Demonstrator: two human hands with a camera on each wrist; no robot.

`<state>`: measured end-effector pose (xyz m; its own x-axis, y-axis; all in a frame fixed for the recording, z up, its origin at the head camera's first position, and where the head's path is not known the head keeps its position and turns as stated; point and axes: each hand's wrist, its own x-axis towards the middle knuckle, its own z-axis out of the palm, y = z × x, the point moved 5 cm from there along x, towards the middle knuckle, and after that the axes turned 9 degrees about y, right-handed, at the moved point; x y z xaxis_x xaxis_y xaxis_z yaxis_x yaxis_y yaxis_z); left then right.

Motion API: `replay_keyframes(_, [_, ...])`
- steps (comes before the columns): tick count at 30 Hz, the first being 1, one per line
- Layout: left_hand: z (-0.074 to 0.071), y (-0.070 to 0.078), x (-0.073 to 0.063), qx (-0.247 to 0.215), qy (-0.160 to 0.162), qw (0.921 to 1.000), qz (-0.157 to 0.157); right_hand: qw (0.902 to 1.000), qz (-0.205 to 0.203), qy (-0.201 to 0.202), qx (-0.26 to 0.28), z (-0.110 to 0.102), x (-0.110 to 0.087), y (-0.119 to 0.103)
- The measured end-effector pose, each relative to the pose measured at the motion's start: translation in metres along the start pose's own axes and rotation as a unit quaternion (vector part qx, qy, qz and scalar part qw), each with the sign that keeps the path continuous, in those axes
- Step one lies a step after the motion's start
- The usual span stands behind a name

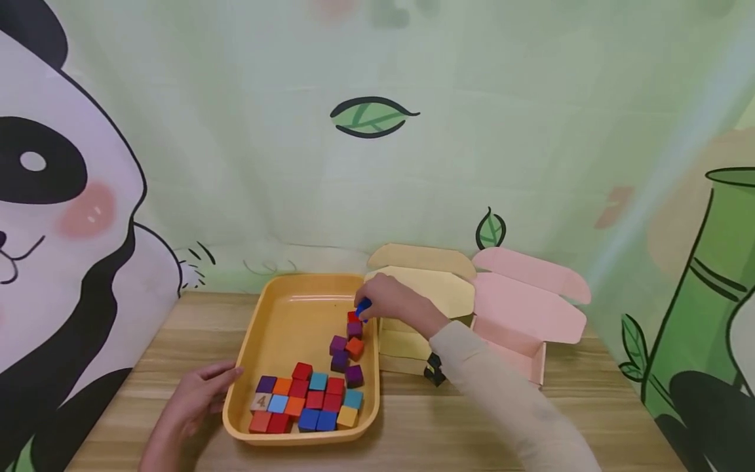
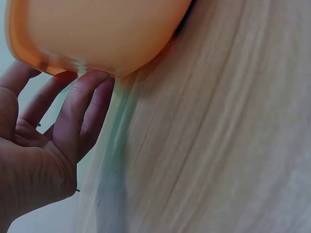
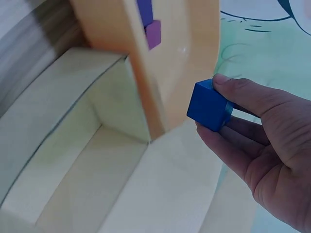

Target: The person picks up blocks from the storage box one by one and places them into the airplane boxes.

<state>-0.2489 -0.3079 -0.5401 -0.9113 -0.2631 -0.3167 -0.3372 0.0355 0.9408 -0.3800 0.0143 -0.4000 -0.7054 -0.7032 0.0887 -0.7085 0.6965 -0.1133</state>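
My right hand (image 1: 389, 298) pinches a blue cube (image 3: 209, 106) between thumb and fingers, above the far right corner of the yellow tray (image 1: 277, 298). In the right wrist view the cube is held clear of the tray wall. My left hand (image 1: 197, 396) grips the tray's left edge, with its fingertips (image 2: 97, 76) against the rim and outer wall. Inside the tray, a block of colored cubes (image 1: 297, 388) fills the near part, among them a wooden one marked 4 (image 1: 261, 402). Several purple, red and orange cubes (image 1: 354, 330) lie along the right side.
An open pale yellow box (image 1: 404, 344) stands against the tray's right side, its lid raised. Beside it is an open pink box (image 1: 513, 347), partly behind the right forearm. A small black item (image 1: 434, 370) lies before the yellow box. A printed curtain (image 1: 265, 164) hangs behind the wooden table (image 1: 413, 432).
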Motion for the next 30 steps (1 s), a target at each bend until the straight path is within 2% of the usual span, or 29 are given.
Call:
replay_keyframes(7, [0.0,-0.004,-0.001,0.005,0.003,1.0,-0.003,0.9998,-0.019,0.001,0.006,0.002,-0.028,0.02])
replay_keyframes(11, [0.001,-0.002,-0.001,0.007,0.001,0.9999,0.008,0.9993,-0.032,-0.018,-0.006,0.003,-0.045,0.034])
replay_keyframes(16, [0.001,0.001,-0.002,0.004,0.008,0.9999,0.012,0.9974,-0.051,-0.041,-0.028,0.001,-0.056,0.047])
replay_keyframes(25, [0.001,0.003,-0.002,0.011,-0.001,0.9999,0.01,0.9891,-0.061,-0.128,-0.041,0.018,-0.075,0.059])
replay_keyframes(30, [0.002,0.003,-0.002,0.011,0.0,0.9999,0.006,0.9848,-0.066,-0.151,-0.055,0.024,-0.08,0.06])
